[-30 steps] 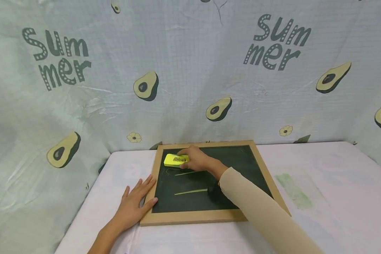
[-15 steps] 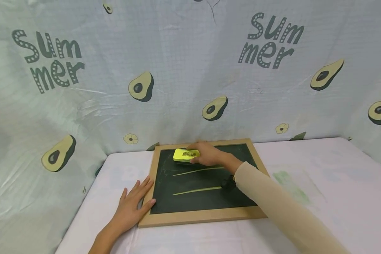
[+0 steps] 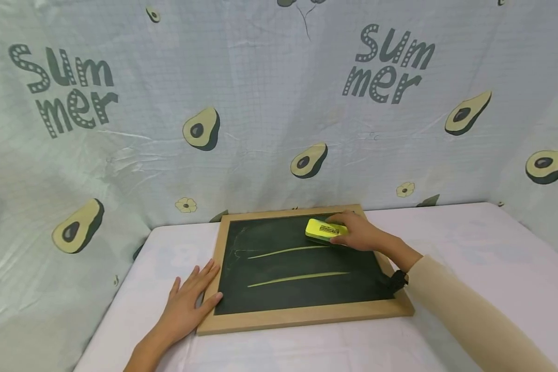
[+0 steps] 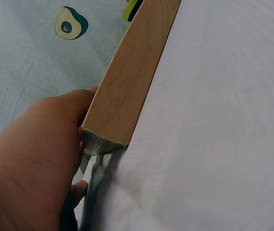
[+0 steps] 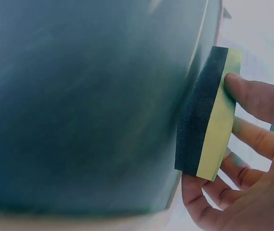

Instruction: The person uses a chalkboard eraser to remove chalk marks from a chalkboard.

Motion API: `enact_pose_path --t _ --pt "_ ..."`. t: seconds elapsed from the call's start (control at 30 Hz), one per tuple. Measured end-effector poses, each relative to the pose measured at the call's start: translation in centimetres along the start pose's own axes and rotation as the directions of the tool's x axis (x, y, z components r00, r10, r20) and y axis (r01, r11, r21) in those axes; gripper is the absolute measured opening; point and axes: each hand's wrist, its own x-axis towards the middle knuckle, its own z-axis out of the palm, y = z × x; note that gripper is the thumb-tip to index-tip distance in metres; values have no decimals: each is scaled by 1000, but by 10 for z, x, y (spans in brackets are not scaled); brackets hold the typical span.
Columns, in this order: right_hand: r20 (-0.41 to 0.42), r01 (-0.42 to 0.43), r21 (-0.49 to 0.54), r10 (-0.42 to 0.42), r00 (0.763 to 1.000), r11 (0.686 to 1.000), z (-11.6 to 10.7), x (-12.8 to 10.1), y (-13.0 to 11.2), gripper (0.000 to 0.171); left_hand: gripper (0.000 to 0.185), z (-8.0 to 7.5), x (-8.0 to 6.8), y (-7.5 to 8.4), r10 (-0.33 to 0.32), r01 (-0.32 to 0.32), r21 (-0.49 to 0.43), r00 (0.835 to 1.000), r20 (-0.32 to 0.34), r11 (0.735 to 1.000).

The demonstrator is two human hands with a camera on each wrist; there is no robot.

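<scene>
The right hand (image 3: 360, 235) is gripping a yellow eraser (image 3: 325, 230) between thumb and curled fingers, holding its dark felt side against the upper right part of the chalkboard (image 3: 279, 302). The left hand (image 3: 186, 305) is lying flat with fingers spread on the worktop (image 3: 469, 243), its thumb side touching the board's wooden frame near the lower left corner. Two pale chalk lines (image 3: 297, 278) are running across the dark surface below the eraser, and an avocado-print cloth (image 3: 269, 103) is hanging behind the worktop.

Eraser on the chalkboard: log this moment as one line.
right hand grips yellow eraser at chalkboard top right | left hand flat on left frame | two chalk lines remain
</scene>
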Motion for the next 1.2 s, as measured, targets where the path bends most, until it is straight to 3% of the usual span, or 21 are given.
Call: enact_pose_path --t 0.2,0.47,0.8,1.2 --pt "-52 -27 8 27 998 1000 0 -18 19 55 65 2 1 -1 5 -5 4 1000 1 1000" --pt "-68 -47 -29 45 997 998 1 -22 23 59 64 1 0 -1 14 -14 -6 1000 -1 1000" --pt "-83 -61 -33 58 995 998 8 -15 11 61 65 1 2 -3 11 -11 -9 1000 8 1000" --pt "-77 10 -96 -18 997 995 26 7 -25 59 64 3 1 -5 21 -21 -19 1000 -1 1000"
